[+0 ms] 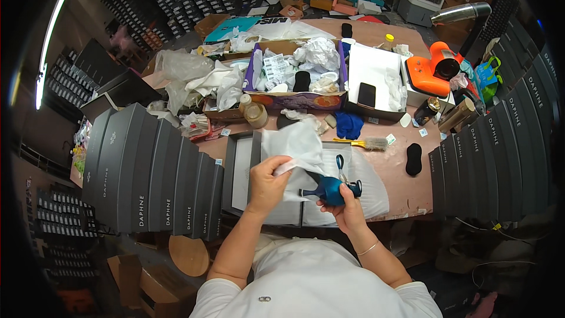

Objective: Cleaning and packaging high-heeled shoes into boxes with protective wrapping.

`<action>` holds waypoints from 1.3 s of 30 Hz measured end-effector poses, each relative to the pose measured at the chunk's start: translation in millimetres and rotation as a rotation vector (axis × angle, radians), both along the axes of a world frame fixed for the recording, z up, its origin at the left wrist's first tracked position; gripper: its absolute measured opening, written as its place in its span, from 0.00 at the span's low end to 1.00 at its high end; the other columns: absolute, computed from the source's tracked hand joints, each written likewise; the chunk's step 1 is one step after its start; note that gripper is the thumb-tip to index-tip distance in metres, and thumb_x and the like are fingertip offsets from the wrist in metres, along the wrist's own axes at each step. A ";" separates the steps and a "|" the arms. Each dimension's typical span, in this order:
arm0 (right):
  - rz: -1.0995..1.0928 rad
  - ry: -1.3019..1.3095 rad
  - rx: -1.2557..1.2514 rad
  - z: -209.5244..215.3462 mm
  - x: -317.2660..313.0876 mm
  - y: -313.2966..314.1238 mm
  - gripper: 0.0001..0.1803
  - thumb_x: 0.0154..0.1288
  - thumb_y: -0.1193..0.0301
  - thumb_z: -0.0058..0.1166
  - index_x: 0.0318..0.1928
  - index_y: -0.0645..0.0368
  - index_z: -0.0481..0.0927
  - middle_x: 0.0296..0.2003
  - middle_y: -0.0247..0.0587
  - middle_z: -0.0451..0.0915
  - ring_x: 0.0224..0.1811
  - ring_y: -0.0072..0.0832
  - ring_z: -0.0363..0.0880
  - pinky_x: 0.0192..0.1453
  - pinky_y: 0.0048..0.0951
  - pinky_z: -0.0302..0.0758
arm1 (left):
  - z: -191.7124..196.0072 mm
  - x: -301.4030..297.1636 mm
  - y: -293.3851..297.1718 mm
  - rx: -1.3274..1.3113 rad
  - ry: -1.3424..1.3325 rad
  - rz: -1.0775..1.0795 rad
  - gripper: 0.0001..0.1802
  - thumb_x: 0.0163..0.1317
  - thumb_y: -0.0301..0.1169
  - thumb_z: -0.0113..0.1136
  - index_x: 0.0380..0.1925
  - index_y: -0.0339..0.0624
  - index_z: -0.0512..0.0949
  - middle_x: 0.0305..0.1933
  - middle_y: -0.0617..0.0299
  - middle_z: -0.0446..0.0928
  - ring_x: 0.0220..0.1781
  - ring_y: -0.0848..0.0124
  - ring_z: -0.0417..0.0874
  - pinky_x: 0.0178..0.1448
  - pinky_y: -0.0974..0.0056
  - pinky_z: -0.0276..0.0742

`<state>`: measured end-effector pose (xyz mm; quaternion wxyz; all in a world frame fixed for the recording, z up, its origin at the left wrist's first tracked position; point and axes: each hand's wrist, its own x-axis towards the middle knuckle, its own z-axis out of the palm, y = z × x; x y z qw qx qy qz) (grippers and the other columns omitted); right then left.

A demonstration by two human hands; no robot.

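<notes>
While the left hand (266,181) pinches white tissue paper (297,141), the right hand (343,201) grips a blue shoe (328,189) over the open paper-lined shoebox (235,171).

Left hand (266,184) pinches white tissue paper (297,144); right hand (344,203) grips blue shoe (329,188) (over open box).

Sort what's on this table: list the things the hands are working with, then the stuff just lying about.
In use:
left hand gripping white tissue paper
right hand holding blue high-heeled shoe
open shoebox beneath them

Lying about:
brush
orange device
black phone
blue cloth
stacked dark boxes
</notes>
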<state>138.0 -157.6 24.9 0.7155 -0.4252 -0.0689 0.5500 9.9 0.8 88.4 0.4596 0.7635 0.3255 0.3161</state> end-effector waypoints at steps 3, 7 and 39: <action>-0.027 0.279 0.036 3.0 8.7 -10.8 0.28 0.65 0.50 0.49 0.53 0.61 0.73 0.41 0.46 0.79 0.35 0.37 0.80 0.34 0.28 0.79 | -9.9 -12.7 10.2 0.076 0.065 0.034 0.11 0.52 0.18 0.62 0.37 0.34 0.82 0.33 0.56 0.83 0.33 0.71 0.82 0.37 0.69 0.75; -0.076 0.488 0.141 28.2 -8.3 -4.5 0.27 0.63 0.52 0.51 0.55 0.59 0.71 0.48 0.47 0.76 0.45 0.40 0.78 0.48 0.36 0.77 | 8.3 2.6 -23.6 0.157 -0.016 -0.055 0.17 0.47 0.18 0.61 0.41 0.36 0.81 0.29 0.53 0.78 0.27 0.62 0.81 0.33 0.64 0.75; 0.041 -1.430 -0.036 37.4 83.8 11.2 0.15 0.54 0.83 0.51 0.44 0.64 0.80 0.38 0.53 0.81 0.39 0.45 0.81 0.44 0.37 0.77 | -80.3 -11.2 -49.0 -0.485 -0.120 -0.249 0.14 0.68 0.34 0.55 0.47 0.35 0.78 0.38 0.63 0.79 0.36 0.78 0.77 0.42 0.70 0.75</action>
